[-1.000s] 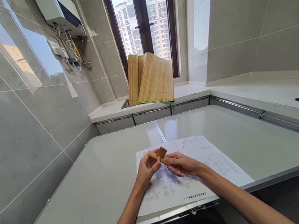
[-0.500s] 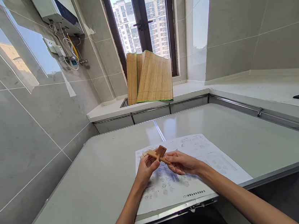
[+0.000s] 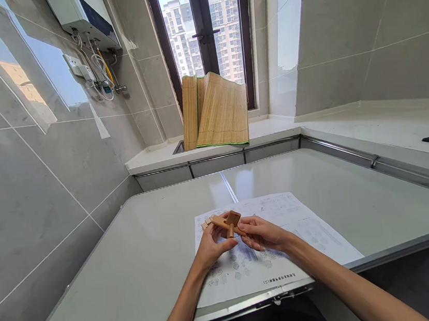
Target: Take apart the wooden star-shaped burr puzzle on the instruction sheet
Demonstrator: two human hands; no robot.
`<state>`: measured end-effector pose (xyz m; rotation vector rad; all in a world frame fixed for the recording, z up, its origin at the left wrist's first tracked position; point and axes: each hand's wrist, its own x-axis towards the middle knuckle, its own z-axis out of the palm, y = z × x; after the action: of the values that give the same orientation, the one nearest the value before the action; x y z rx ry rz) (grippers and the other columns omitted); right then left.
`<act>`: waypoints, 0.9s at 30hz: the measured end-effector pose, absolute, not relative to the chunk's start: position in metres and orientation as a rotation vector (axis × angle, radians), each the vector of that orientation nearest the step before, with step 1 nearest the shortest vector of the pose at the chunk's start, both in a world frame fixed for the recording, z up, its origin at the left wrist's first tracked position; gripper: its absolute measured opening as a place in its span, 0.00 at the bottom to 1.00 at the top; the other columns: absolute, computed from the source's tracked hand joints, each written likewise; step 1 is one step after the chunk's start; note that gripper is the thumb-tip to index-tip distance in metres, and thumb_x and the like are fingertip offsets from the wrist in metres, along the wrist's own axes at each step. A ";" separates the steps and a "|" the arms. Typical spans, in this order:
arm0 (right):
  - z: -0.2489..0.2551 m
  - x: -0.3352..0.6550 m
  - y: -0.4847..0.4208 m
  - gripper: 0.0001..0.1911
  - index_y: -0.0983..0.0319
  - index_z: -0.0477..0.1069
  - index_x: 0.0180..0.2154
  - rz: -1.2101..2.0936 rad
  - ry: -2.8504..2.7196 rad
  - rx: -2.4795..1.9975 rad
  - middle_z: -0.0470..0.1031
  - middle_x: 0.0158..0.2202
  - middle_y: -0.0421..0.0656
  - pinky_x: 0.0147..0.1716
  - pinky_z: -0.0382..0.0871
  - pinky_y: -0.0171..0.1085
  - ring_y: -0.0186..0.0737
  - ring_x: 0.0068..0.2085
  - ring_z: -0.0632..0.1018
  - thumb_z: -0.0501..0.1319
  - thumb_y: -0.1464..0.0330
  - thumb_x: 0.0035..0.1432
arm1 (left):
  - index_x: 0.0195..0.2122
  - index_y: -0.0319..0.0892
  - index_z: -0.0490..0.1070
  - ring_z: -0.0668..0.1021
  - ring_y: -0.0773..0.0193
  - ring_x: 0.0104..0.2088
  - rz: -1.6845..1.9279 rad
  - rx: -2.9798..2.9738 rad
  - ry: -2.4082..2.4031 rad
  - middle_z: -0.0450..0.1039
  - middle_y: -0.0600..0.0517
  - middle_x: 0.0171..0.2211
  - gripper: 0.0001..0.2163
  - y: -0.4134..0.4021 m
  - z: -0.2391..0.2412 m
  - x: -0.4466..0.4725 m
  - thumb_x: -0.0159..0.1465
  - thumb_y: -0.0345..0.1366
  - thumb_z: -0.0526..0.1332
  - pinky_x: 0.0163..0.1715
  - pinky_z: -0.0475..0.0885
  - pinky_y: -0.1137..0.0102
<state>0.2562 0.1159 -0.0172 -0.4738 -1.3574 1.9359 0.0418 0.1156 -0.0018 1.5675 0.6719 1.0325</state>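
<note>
Between my hands, above a printed sheet, is a partly joined wooden interlocking puzzle made of crossed notched bars. My left hand supports it from the left, fingers behind the bars and thumb stretched out below them. One bar points down towards that thumb. The fingers of my right hand pinch the puzzle's right end. Behind my left fingers several small pale wooden pieces show in part. Rows of small line drawings cover the sheet.
The sheet lies on a pale folding table with a seam down its middle. Beyond it, a bamboo mat leans on the white counter by the window. A tiled wall stands close on the left.
My left thumb has come away from the bars and stretched down and to the right, exposing the downward-pointing bar. My right hand keeps its pinch, almost unmoved.
</note>
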 end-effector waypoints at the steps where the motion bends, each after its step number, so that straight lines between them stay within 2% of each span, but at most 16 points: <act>1: -0.018 0.256 0.116 0.24 0.62 0.67 0.35 1.935 -1.356 -0.481 0.74 0.23 0.36 0.13 0.53 0.28 0.25 0.15 0.66 0.71 0.50 0.61 | 0.62 0.43 0.72 0.73 0.37 0.64 1.031 1.567 0.670 0.75 0.38 0.61 0.42 0.115 -0.002 0.042 0.49 0.53 0.80 0.65 0.65 0.48; 7: -0.017 0.253 0.116 0.30 0.61 0.65 0.34 1.920 -1.354 -0.499 0.74 0.21 0.35 0.15 0.54 0.28 0.26 0.15 0.66 0.73 0.43 0.55 | 0.62 0.44 0.72 0.70 0.38 0.67 1.009 1.579 0.603 0.72 0.38 0.64 0.39 0.113 0.001 0.041 0.51 0.50 0.80 0.68 0.61 0.47; 12: -0.015 0.253 0.115 0.27 0.60 0.65 0.35 1.855 -1.343 -0.524 0.74 0.22 0.35 0.17 0.57 0.29 0.27 0.17 0.67 0.71 0.46 0.58 | 0.68 0.48 0.67 0.67 0.39 0.69 1.025 1.629 0.653 0.65 0.39 0.70 0.45 0.111 0.003 0.039 0.49 0.41 0.82 0.70 0.59 0.47; 15: -0.013 0.253 0.114 0.25 0.61 0.69 0.37 1.708 -1.362 -0.553 0.73 0.23 0.34 0.19 0.59 0.30 0.28 0.19 0.68 0.70 0.47 0.61 | 0.71 0.52 0.63 0.65 0.41 0.71 1.046 1.691 0.752 0.62 0.41 0.71 0.48 0.106 0.005 0.038 0.49 0.37 0.81 0.71 0.59 0.47; 20: -0.010 0.252 0.113 0.24 0.61 0.72 0.41 1.434 -1.433 -0.613 0.72 0.23 0.35 0.23 0.62 0.33 0.30 0.21 0.69 0.65 0.46 0.65 | 0.74 0.56 0.56 0.69 0.45 0.68 1.051 1.775 0.845 0.63 0.44 0.70 0.46 0.102 0.005 0.038 0.57 0.36 0.77 0.70 0.61 0.49; 24: -0.006 0.251 0.111 0.25 0.61 0.72 0.40 1.315 -1.437 -0.662 0.73 0.23 0.36 0.23 0.64 0.34 0.31 0.21 0.70 0.65 0.44 0.64 | 0.75 0.54 0.53 0.72 0.44 0.66 1.046 1.732 0.786 0.65 0.42 0.68 0.53 0.109 -0.001 0.037 0.52 0.38 0.81 0.69 0.62 0.48; 27: -0.006 0.248 0.110 0.26 0.60 0.72 0.38 1.284 -1.450 -0.671 0.74 0.24 0.36 0.23 0.66 0.35 0.32 0.21 0.71 0.66 0.43 0.62 | 0.73 0.48 0.58 0.70 0.42 0.67 1.057 1.662 0.772 0.66 0.39 0.67 0.51 0.112 -0.003 0.037 0.50 0.42 0.81 0.69 0.61 0.49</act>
<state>0.2479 0.1103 -0.0061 -0.6709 -1.4500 1.2842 0.0367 0.1123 -0.0033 1.6623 0.7717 1.0574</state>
